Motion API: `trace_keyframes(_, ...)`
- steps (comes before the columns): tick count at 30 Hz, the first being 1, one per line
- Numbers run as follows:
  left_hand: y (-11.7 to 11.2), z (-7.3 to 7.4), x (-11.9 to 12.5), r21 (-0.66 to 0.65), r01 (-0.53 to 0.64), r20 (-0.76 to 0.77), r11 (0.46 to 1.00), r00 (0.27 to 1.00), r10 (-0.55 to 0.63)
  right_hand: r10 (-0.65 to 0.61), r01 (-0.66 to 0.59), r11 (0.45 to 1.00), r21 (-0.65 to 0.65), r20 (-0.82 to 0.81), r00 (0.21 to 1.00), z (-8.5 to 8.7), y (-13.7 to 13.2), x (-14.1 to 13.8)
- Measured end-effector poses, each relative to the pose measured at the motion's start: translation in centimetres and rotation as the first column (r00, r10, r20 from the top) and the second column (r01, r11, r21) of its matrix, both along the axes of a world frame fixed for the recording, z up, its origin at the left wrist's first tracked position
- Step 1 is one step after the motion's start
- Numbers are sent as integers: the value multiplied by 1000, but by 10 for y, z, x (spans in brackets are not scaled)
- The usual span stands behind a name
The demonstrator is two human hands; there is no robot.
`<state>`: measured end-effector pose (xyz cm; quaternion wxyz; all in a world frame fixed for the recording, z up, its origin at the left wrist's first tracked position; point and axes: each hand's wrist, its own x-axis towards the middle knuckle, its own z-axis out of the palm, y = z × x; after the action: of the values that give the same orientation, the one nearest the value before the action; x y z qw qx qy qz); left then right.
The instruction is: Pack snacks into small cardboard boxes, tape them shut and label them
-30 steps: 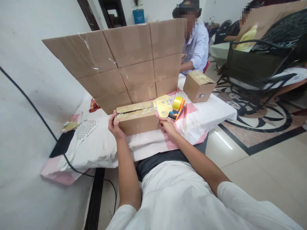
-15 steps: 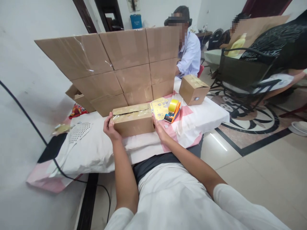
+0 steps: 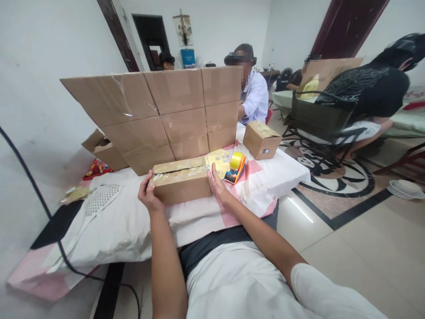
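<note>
A long cardboard box [image 3: 181, 188] lies on the cloth-covered table in front of me, clear tape along its top seam. My left hand [image 3: 149, 192] is closed around its left end, fingers at the far side and thumb nearer me. At the other end, my right hand [image 3: 217, 186] rests against the box with its fingers stretched out and pointing up. Just right of that hand sits an orange and blue tape dispenser [image 3: 236, 168] with a yellow roll. A yellow patterned sheet [image 3: 217, 160] lies beneath and behind it.
A wall of stacked cardboard boxes [image 3: 181, 113] rises behind the box. One smaller carton [image 3: 262, 139] stands at the right; an opened carton [image 3: 108, 150] is at the left. A black cable [image 3: 36, 188] hangs at left. Several people sit beyond, one in a light blue shirt [image 3: 257, 95].
The view has tilted up, so the scene sits lower. My right hand's fingers now stretch upward at the box's end. The left hand keeps its hold, and the box stays on the table.
</note>
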<state>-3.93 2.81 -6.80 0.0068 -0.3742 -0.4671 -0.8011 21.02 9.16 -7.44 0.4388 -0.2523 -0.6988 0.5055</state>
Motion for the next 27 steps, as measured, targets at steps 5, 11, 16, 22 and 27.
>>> trace_keyframes(5,0,0,-2,24,19,46,1000,999,-20,56,-122,944,308,215,975,20,28,-5)
trace_keyframes(11,-2,0,2,84,108,160,991,980,-120,-64,21,935,355,110,992,26,21,-15)
trace_keyframes(16,-6,0,1,49,134,325,990,935,-142,-200,209,948,242,-61,978,43,-6,6)
trace_keyframes(22,-10,-2,-4,-74,129,339,989,936,-97,-495,546,783,297,-235,837,80,-23,101)
trace_keyframes(27,-10,-4,-7,-81,146,399,986,911,-102,-881,844,279,458,-227,415,100,-36,207)
